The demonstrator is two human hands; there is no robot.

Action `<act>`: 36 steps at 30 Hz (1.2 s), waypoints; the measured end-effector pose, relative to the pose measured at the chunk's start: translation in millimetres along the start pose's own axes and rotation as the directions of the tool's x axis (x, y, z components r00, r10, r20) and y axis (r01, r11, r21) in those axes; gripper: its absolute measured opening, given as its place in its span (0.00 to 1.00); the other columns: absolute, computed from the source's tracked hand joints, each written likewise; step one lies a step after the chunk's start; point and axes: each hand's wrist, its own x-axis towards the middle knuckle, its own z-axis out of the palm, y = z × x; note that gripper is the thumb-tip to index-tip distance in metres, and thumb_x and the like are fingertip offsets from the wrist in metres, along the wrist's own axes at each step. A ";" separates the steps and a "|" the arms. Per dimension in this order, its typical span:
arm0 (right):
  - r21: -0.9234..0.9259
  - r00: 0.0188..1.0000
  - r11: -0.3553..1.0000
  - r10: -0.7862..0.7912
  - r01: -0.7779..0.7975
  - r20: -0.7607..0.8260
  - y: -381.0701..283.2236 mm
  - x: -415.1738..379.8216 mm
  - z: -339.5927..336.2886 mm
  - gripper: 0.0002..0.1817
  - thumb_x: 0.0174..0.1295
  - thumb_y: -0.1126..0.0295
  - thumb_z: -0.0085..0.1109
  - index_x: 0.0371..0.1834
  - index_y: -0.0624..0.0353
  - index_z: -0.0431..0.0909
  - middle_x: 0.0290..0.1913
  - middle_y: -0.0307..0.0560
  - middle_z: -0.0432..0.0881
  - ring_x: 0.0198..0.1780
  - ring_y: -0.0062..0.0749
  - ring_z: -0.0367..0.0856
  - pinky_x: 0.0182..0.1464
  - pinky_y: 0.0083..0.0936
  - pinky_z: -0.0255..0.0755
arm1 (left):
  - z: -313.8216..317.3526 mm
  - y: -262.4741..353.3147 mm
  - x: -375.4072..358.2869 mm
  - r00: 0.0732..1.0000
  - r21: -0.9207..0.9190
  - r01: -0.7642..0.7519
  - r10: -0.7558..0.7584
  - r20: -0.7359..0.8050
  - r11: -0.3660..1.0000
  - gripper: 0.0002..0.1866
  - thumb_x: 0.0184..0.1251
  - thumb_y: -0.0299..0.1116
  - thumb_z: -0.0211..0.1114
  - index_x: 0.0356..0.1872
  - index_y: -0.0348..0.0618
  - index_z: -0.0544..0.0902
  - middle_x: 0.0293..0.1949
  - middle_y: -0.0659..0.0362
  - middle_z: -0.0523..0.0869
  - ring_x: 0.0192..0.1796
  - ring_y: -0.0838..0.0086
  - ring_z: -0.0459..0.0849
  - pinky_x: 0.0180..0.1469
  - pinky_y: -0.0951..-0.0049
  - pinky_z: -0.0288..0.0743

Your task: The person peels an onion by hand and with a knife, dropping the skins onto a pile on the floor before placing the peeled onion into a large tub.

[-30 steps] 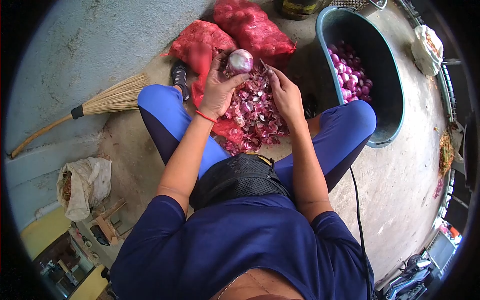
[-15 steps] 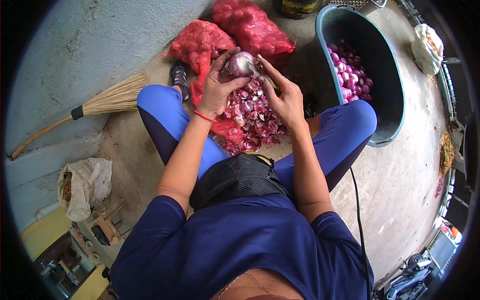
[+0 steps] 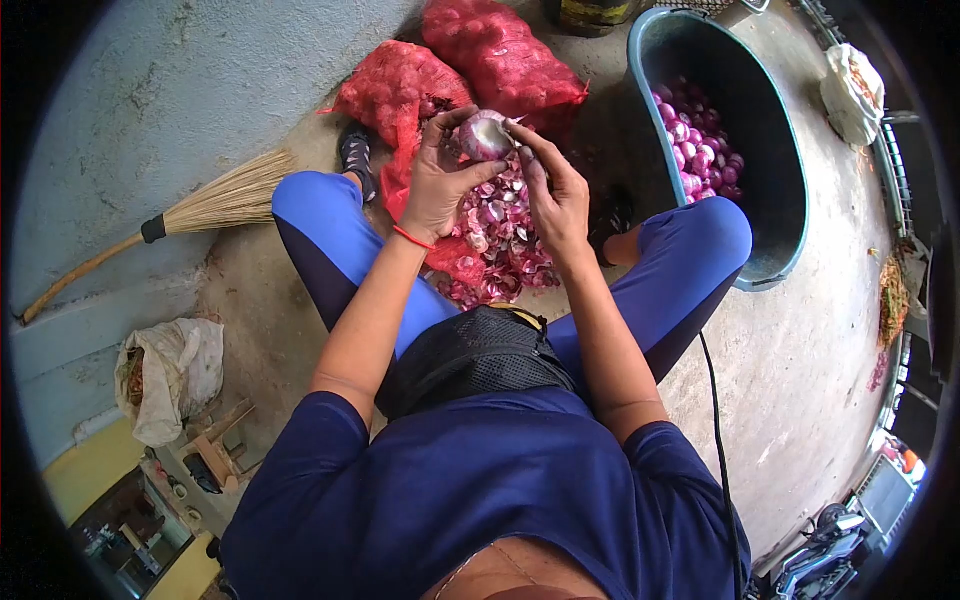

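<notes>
A red onion (image 3: 484, 136), its outer skin partly off and a pale patch showing, sits in the grip of my left hand (image 3: 438, 185), thumb below and fingers above. My right hand (image 3: 560, 195) is closed in a pinch at the onion's right side, index fingertip at its edge; whatever lies between the thumb and finger is too small to make out. Beneath both hands, a heap of onion skins (image 3: 505, 235) covers the floor between my legs. Red mesh material (image 3: 455, 262) lies partly under the skins.
Two red mesh sacks of onions, a nearer one (image 3: 395, 90) and a farther one (image 3: 505, 60), lie ahead. At right stands a blue-grey tub (image 3: 785, 215) holding peeled onions (image 3: 705, 150). A broom (image 3: 215, 195) leans at left. White sacks (image 3: 195, 365) stand on both sides.
The onion has turned a little in my left hand, and its pale patch looks larger. My right fingers have shifted slightly up and left along its edge.
</notes>
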 end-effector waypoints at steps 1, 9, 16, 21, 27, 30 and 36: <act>0.047 1.000 0.999 0.005 -0.004 -0.023 0.8 -2.0 4.4 0.17 0.68 0.70 0.56 0.59 0.41 0.82 0.50 0.47 0.86 0.53 0.34 0.86 0.54 0.25 0.75 | 0.7 -1.0 -1.4 1.000 0.004 -0.004 0.004 -0.003 1.000 0.36 0.55 0.11 0.69 0.65 0.48 0.71 0.61 0.59 0.78 0.62 0.71 0.78 0.64 0.69 0.77; -0.125 1.000 0.992 -0.014 0.017 0.028 1.4 0.9 -2.1 0.19 0.68 0.68 0.57 0.62 0.43 0.80 0.54 0.46 0.85 0.55 0.36 0.85 0.55 0.27 0.76 | -5.5 -2.9 2.1 0.997 0.101 -0.073 0.071 0.020 0.992 0.36 0.54 0.10 0.70 0.64 0.48 0.70 0.60 0.58 0.79 0.61 0.71 0.79 0.64 0.68 0.77; 0.318 0.995 0.944 0.095 -0.086 -0.010 13.4 -1.9 9.9 0.19 0.73 0.64 0.54 0.65 0.52 0.77 0.49 0.36 0.86 0.40 0.17 0.80 0.43 0.16 0.72 | -0.8 -3.7 1.7 0.997 0.073 -0.073 0.071 0.026 0.995 0.35 0.53 0.10 0.70 0.62 0.48 0.71 0.61 0.58 0.78 0.62 0.70 0.78 0.65 0.68 0.77; 0.640 0.893 0.654 0.433 -0.403 0.120 -14.7 -3.0 3.7 0.19 0.75 0.61 0.52 0.64 0.55 0.77 0.35 0.23 0.76 0.29 0.04 0.62 0.30 0.06 0.55 | 3.4 -2.2 0.0 0.999 -0.014 -0.009 0.010 0.037 1.000 0.36 0.53 0.09 0.69 0.63 0.49 0.71 0.62 0.59 0.77 0.64 0.70 0.76 0.67 0.68 0.75; 0.593 0.891 0.704 0.451 -0.391 0.051 1.2 3.7 -6.1 0.20 0.75 0.60 0.52 0.65 0.54 0.77 0.36 0.24 0.76 0.30 0.04 0.62 0.29 0.06 0.55 | 4.4 2.8 0.3 1.000 -0.129 0.004 -0.003 0.011 0.992 0.37 0.52 0.08 0.68 0.63 0.49 0.70 0.60 0.59 0.76 0.64 0.70 0.75 0.65 0.67 0.77; 0.463 0.928 0.812 0.365 -0.355 0.071 8.1 3.9 -10.9 0.21 0.74 0.60 0.53 0.66 0.56 0.76 0.44 0.30 0.82 0.35 0.08 0.72 0.36 0.08 0.65 | -1.6 3.2 1.1 1.000 -0.234 0.028 -0.025 0.015 0.972 0.37 0.55 0.09 0.67 0.66 0.50 0.70 0.62 0.58 0.75 0.66 0.68 0.74 0.66 0.67 0.76; -0.317 0.893 0.850 0.449 -0.420 0.020 18.7 9.3 -16.2 0.24 0.73 0.52 0.49 0.69 0.45 0.73 0.56 0.53 0.84 0.59 0.40 0.82 0.60 0.30 0.71 | -2.6 13.0 5.4 0.992 -0.428 0.126 -0.102 0.077 0.895 0.30 0.65 0.17 0.63 0.68 0.47 0.69 0.66 0.56 0.74 0.68 0.64 0.74 0.64 0.68 0.77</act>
